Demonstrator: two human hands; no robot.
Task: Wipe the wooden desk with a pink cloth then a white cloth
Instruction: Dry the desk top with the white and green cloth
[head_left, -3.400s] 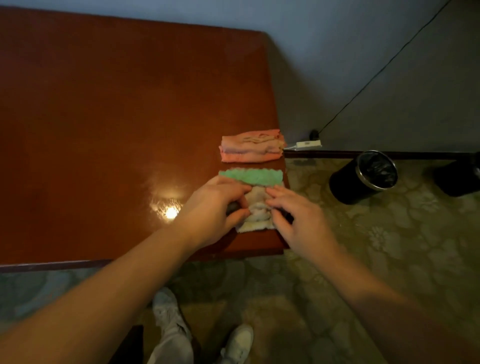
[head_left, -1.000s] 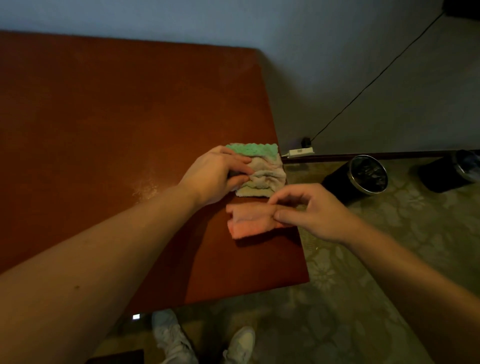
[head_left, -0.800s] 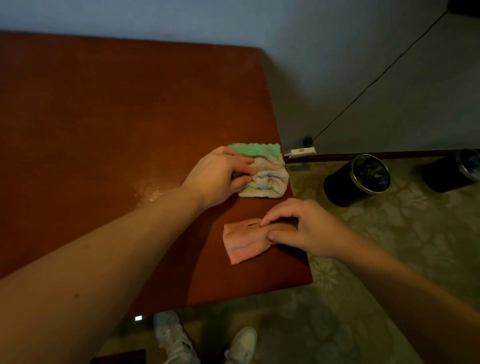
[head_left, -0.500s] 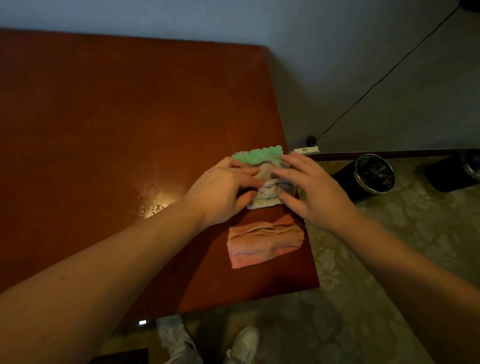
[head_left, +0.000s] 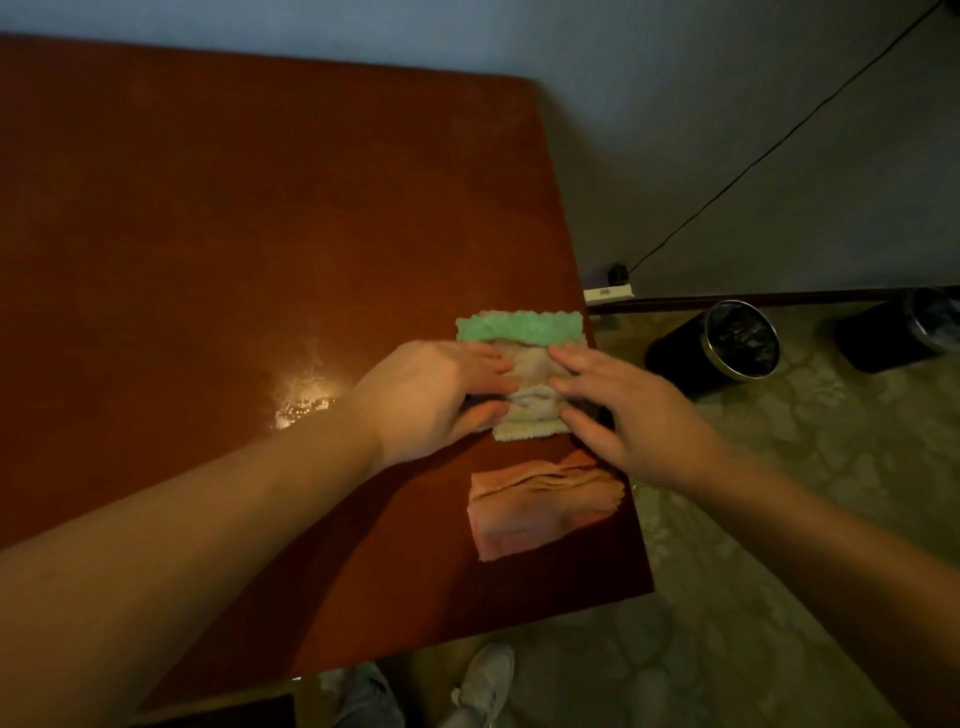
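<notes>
- Pink cloth: soft terry, folded into a rumpled oblong. It lies flat by the right edge of the glossy, reddish-brown wooden desk. Its long axis runs left to right, with the right end tilted slightly away.
- Left hand: fingers and thumb pinch the left side of the creased white cloth, just beyond the pink one.
- Right hand: fingers nearly straight, slightly spread, resting on its right side.
- Green cloth: a fuzzy, scalloped strip just behind.

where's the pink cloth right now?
Head view: the pink cloth lies folded at the right edge of the desk, just nearer the camera than the cloth stack.
</notes>
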